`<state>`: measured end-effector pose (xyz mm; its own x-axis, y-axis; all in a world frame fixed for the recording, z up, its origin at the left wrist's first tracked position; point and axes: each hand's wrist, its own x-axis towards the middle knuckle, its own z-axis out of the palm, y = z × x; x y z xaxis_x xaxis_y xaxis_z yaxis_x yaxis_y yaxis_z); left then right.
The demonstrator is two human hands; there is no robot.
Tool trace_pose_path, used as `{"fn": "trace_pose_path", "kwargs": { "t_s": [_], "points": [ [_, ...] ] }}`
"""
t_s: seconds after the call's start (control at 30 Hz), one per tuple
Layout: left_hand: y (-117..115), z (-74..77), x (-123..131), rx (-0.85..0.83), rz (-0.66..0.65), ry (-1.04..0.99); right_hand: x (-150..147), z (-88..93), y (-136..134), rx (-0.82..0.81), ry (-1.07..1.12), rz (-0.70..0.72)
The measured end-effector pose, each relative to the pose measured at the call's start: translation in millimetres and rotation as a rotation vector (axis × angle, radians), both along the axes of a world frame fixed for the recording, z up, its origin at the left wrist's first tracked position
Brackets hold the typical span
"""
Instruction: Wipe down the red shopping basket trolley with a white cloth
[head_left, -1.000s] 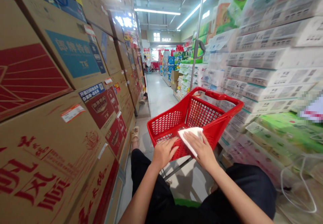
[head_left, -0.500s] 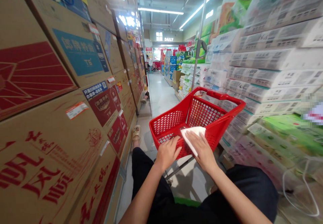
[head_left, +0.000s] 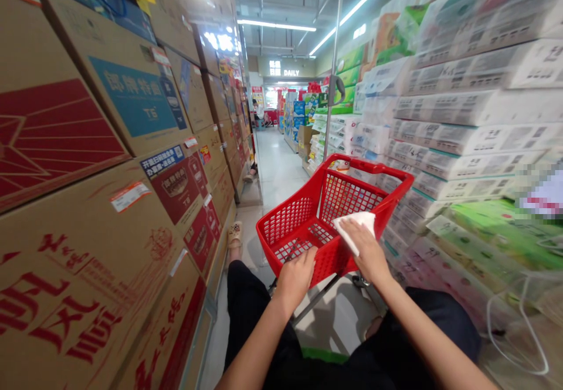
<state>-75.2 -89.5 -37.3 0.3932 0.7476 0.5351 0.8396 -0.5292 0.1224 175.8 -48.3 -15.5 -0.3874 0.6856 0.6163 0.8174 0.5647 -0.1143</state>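
Note:
A red plastic shopping cart (head_left: 329, 261) with lattice walls stands angled in front of my knees. My left hand (head_left: 297, 275) has its fingers curled over the near side's top rim, closed on the cart. Against that same side, further right, my right hand (head_left: 364, 246) presses a folded white cloth (head_left: 368, 221) over the rim, fingers laid along it. Part of the cloth is hidden under the palm. Inside the basket only the red lattice floor shows.
Stacked cardboard cartons (head_left: 149, 226) wall the left side. Packs of tissue paper (head_left: 444, 138) are piled at the right, with green packs (head_left: 488, 220) lower down. A glass door handle (head_left: 336, 90) stands beyond the cart, and an aisle floor (head_left: 279, 149) runs ahead. A seated person (head_left: 259, 111) is far off.
My right hand has slid the white cloth right along the cart's near side. My left hand stays at the rim, fingers now more curled. The view has shifted slightly.

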Motion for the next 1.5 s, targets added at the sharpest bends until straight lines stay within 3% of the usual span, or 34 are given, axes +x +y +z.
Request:
{"fn": "trace_pose_path", "kwargs": {
  "t_s": [0.1, 0.2, 0.4, 0.53, 0.77, 0.87, 1.1, 1.2, 1.33, 1.5],
  "points": [
    [-3, -1.0, 5, -0.007, 0.022, -0.012, -33, -6.4, -26, -0.082, 0.0, 0.145],
    [-8, 6.4, -1, -0.036, -0.026, -0.062, -27, -4.1, -27, -0.111, -0.027, 0.221],
    [-9, 22.8, -43, 0.02, -0.156, -0.047, 30, -0.4, 22, -0.018, 0.024, 0.067],
    [0, 12.2, -53, 0.028, -0.132, -0.038, 16, -3.6, 20, -0.002, 0.03, 0.028],
    [18, -6.0, -33, 0.085, -0.083, -0.02, -58, -5.7, -48, -0.112, -0.063, 0.209],
    [21, -8.4, -20, 0.093, -0.073, -0.026, -47, -3.3, -46, -0.108, -0.104, 0.24],
    [13, -8.5, 14, 0.063, -0.04, -0.085, 19, -2.1, -3, -0.07, -0.02, 0.053],
    [10, -10.1, 28, 0.04, -0.031, -0.103, 8, -4.8, -18, -0.057, -0.029, 0.038],
    [9, -10.1, 37, 0.021, -0.05, -0.131, -21, -6.8, -52, -0.058, -0.071, 0.139],
    [20, -1.9, 10, -0.014, -0.25, -0.095, -8, -3.7, -47, -0.034, -0.1, 0.144]
  ]
}}
